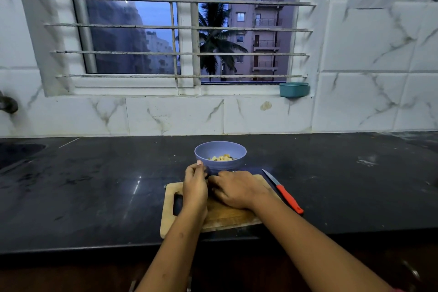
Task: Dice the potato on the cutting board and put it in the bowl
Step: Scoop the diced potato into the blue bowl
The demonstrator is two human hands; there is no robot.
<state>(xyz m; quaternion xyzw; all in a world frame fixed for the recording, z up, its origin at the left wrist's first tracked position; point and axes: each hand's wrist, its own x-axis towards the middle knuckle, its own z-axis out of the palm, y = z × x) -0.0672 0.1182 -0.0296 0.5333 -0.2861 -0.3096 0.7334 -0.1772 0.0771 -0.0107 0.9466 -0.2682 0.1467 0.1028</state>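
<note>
**Potato bits [221, 157] are going into the bowl [220, 149]**

The cutting looks done. The knife [284, 193] lies on the dark counter [94, 197], just to the right of the right hand [237, 188], and no hand holds it. Some yellow potato bits sit in the purple bowl, just past the fingertips of both hands. So I think this is the moving step: getting the cut bits off the cutting board [220, 217] and into the bowl.

The left hand [195, 185] stands on its side, with its thumb up by the near wall of the bowl. Its fingers are hidden, so I cannot tell if they hold anything. The right hand lies palm down on the board, right next to the left hand, with its fingers bent a little. I cannot tell if any potato is under it. No potato shows on the bare board near the wrists.

Next, I think the hands need to scoop up what is between them and lift it over the bowl's near rim. They should go slowly, so no bits drop on the counter.

No words or brand names can be read, not on the knife, the bowl, or the small blue-green box [294, 89] far behind the hands.
</note>
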